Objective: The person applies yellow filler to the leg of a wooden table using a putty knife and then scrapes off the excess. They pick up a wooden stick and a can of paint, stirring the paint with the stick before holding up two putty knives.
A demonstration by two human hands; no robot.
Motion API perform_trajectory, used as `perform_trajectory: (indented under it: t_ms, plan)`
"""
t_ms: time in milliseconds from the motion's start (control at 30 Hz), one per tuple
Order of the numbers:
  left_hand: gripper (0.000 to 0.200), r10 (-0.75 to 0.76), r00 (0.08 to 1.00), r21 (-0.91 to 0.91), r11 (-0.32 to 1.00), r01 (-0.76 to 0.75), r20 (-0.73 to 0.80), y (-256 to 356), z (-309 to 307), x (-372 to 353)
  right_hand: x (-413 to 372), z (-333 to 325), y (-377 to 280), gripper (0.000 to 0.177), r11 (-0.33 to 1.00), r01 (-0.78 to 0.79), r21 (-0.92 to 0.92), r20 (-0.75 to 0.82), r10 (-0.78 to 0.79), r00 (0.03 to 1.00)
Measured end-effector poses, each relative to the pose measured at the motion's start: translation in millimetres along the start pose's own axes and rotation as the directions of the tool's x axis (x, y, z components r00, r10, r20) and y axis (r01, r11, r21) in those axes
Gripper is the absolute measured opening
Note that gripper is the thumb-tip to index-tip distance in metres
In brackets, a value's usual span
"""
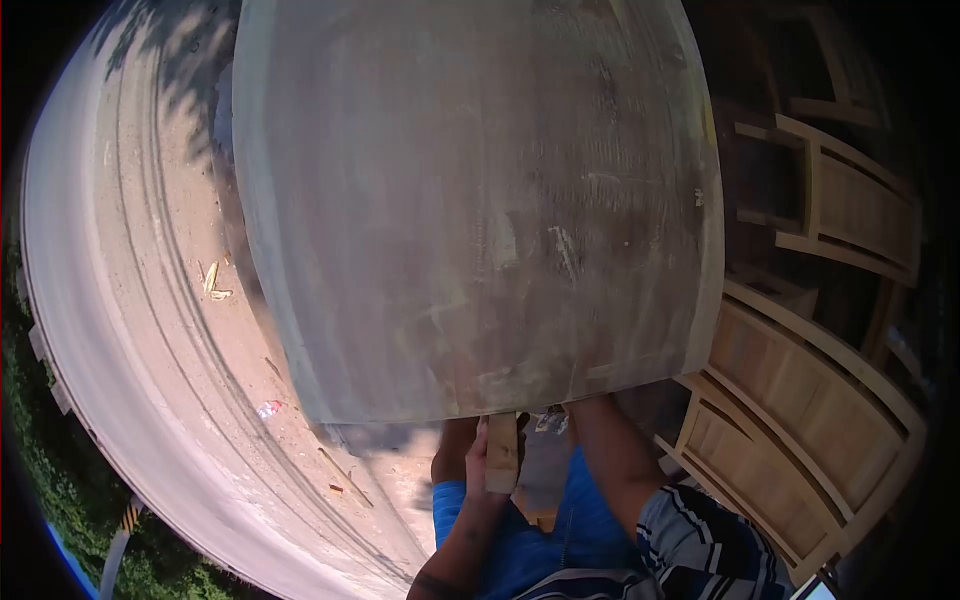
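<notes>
A short pale wooden block point(503, 462) sticks out from under the near edge of a large grey, worn tabletop point(470, 220). My left hand point(480, 450) is closed around the left side of this block, just below the edge. My right arm reaches in under the same edge, a little to the right. My right hand is hidden beneath the tabletop, so its fingers do not show. Between the two, a small shiny piece point(551, 420) shows at the edge, too small to name.
Several wooden bed headboards or panels point(800, 390) lean on the right, close to my right arm. On the left, sandy ground point(230, 330) with wood scraps point(213, 280) runs beside a paved road point(85, 330). Scuffs and pale scratches mark the tabletop.
</notes>
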State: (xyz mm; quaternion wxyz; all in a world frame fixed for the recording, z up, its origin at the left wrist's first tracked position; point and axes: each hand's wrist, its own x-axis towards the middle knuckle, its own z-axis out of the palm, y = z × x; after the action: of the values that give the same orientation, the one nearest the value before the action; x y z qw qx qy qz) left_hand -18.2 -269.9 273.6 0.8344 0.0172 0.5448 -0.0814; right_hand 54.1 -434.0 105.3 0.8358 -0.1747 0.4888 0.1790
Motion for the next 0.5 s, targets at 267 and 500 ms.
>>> perform_trajectory:
  t_ms: [267,500]
  plan:
    - [0.045,0.006,0.997,-0.232,0.973,0.013,0.083,1.0,2.9,-8.4,-7.5,9.3,-6.2,0.051,0.994,-0.014,-0.109,-0.007,0.013,1.0]
    - [0.052,0.175,0.984,0.192,0.965,-0.178,0.031,0.4,9.0,-23.2,-8.4,17.9,-7.3,0.05,0.99,-0.035,-0.14,0.005,0.036,0.999]
